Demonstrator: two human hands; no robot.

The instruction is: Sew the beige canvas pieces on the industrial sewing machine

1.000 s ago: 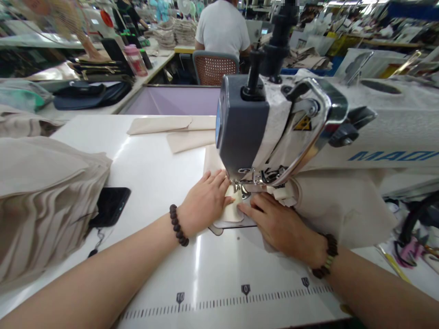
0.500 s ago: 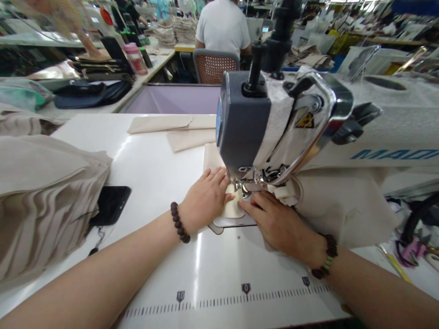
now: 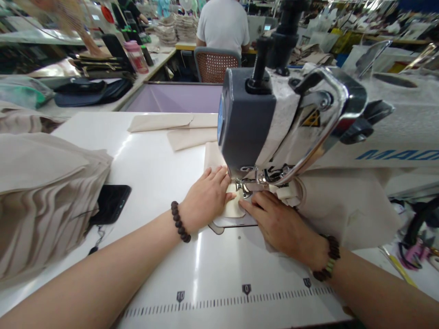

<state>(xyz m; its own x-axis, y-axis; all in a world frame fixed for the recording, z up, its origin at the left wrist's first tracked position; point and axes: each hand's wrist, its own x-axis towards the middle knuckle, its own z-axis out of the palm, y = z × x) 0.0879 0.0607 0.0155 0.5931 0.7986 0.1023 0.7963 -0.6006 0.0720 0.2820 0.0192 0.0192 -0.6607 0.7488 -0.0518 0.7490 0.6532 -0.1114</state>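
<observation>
Both hands lie flat with fingers together, gripping nothing, on the small cream fabric piece (image 3: 234, 208) under the sewing machine (image 3: 274, 123), the left hand (image 3: 206, 200) pressing its left edge and the right hand (image 3: 279, 224) its right, beside the presser foot (image 3: 244, 188), on the white table (image 3: 154, 169)

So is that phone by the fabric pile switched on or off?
Apparently off: the phone lies flat on the white table, its screen dark and blank, partly tucked under the stack of beige fabric. It could merely be asleep.
</observation>
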